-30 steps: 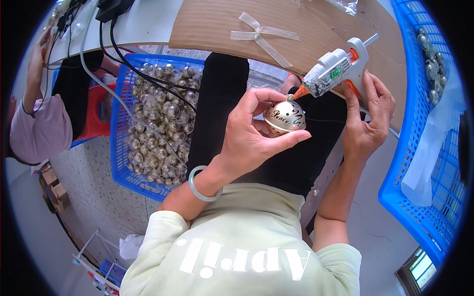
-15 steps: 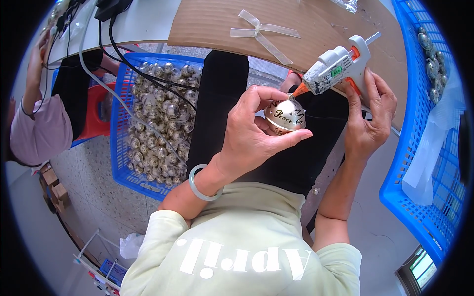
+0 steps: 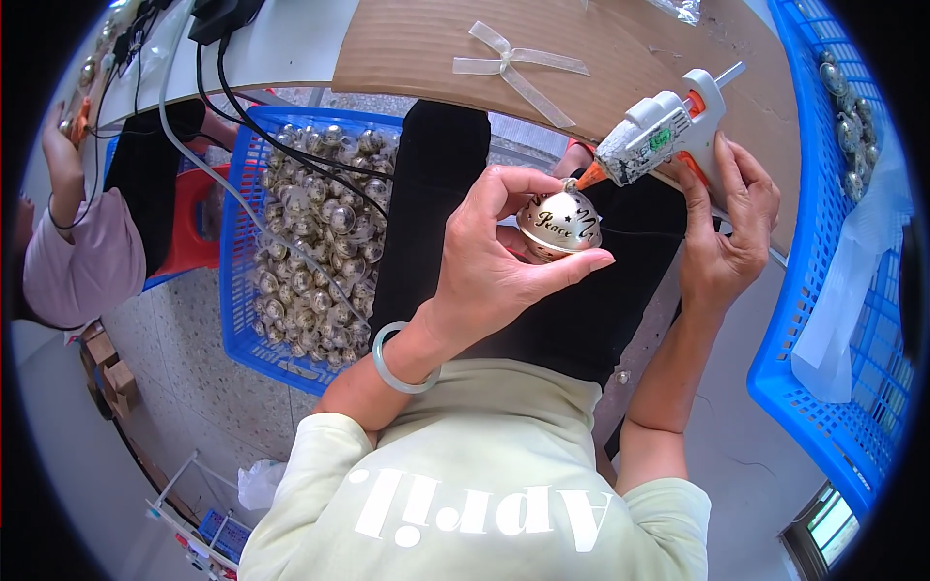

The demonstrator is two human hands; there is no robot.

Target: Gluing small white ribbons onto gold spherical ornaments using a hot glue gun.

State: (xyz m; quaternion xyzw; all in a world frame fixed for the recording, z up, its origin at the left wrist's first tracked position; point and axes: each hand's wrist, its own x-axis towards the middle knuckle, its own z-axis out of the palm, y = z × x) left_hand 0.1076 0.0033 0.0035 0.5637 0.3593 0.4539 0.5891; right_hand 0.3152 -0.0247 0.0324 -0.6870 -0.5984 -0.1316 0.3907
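Note:
Between the thumb and fingers of my left hand (image 3: 494, 242) sits a round, pale gold jingle bell (image 3: 560, 225) with dark cut-out patterns. My right hand (image 3: 727, 218) is wrapped round the handle of a white hot glue gun (image 3: 659, 136), a glue stick poking out of its back. The gun's orange nozzle points down-left, at or very close to the small loop on the bell's top; whether they touch I cannot tell. On the cardboard (image 3: 417, 48) beyond my hands lies a sheer white ribbon bow (image 3: 506, 66).
A blue basket (image 3: 232, 290) heaped with similar bells stands left of my legs. Another blue basket (image 3: 775, 368), with bells and clear plastic, is at the right. Black cables (image 3: 281, 145) hang off the table. At far left, a person (image 3: 82, 252) holds an orange-tipped tool.
The glue gun and bell stay almost in place; the nozzle has shifted very slightly off to the right of the bell's loop. The person at far left has lowered a hand.

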